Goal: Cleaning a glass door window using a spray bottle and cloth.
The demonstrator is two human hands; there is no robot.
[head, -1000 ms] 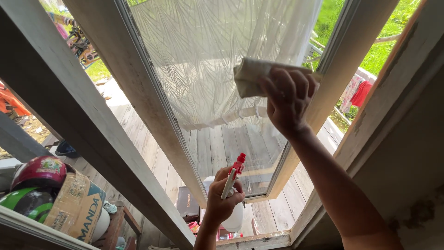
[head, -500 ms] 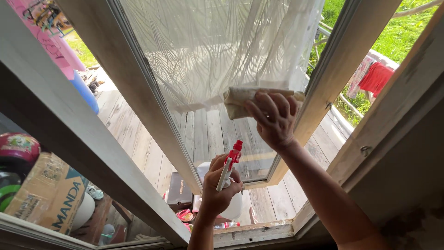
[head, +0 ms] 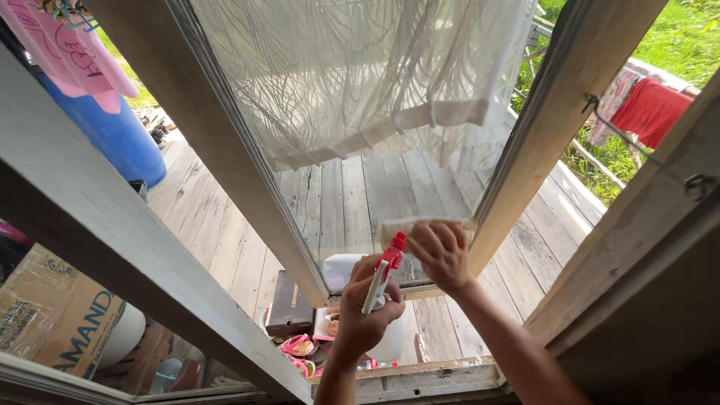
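Observation:
My right hand [head: 444,257] presses a folded beige cloth [head: 420,226] against the lower right corner of the window pane [head: 360,180], close to the pane's bottom rail. My left hand [head: 364,315] grips a white spray bottle [head: 379,289] with a red nozzle and a white trigger, held just below and left of the right hand. The bottle's body is mostly hidden behind the hand. A sheer white curtain [head: 360,75] shows in the upper part of the glass.
The open window sash [head: 525,142] has worn wooden rails. Outside lie a plank deck [head: 225,232], a blue barrel [head: 112,131], a dark box [head: 289,304] and pink sandals [head: 296,346]. A cardboard box [head: 52,319] sits at the lower left. Red laundry [head: 649,109] hangs over grass.
My right hand has slid the cloth down the glass from the upper part to the bottom right corner. The view has tilted downward. The left hand keeps holding the bottle.

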